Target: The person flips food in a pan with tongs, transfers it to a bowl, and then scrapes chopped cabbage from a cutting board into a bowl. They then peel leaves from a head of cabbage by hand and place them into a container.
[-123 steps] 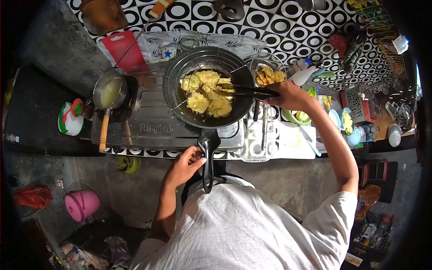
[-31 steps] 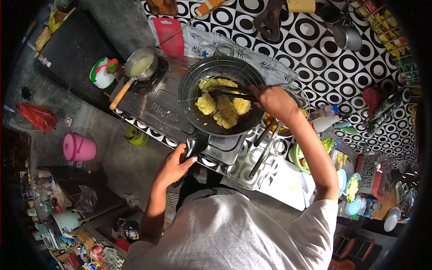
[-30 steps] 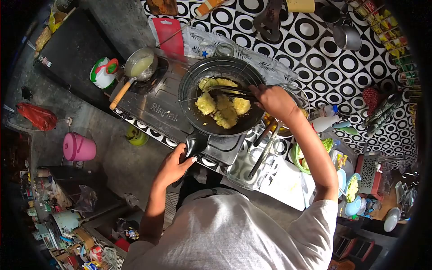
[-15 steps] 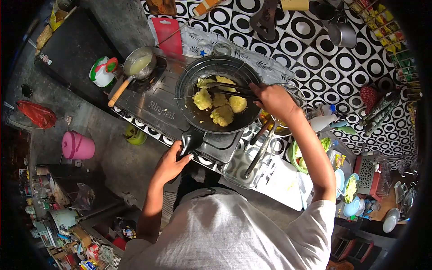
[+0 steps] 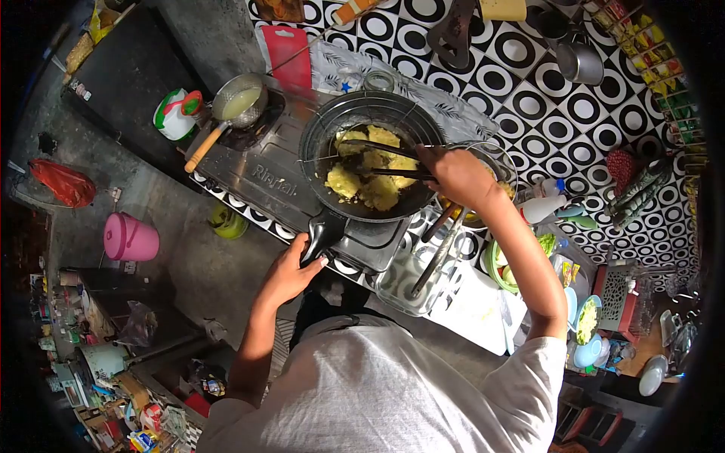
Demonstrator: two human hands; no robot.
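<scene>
A black wok [image 5: 313, 143] sits on the right burner of the stove with several yellow fritters [image 5: 343, 182] frying in dark oil. My left hand [image 5: 288, 273] is wrapped round the wok's black handle [image 5: 326, 232] on the near side. From the right, my right hand [image 5: 457, 175] grips black tongs [image 5: 393, 149] over the wok. The tongs' two arms are spread apart among the fritters, with the tips low over the oil. Whether they pinch a fritter cannot be told.
On the left burner of the stove [image 5: 249, 192] stands a saucepan [image 5: 240, 87] with pale liquid, its wooden handle sticking out leftward. Right of the wok are a strainer [image 5: 439, 253], a glass tray [image 5: 408, 291], a white board [image 5: 476, 309] and a green bowl of vegetables [image 5: 492, 264].
The tongs have opened wider and moved lower among the fritters, which have shifted in the oil. My left hand keeps its hold on the handle. The whole view has shifted slightly.
</scene>
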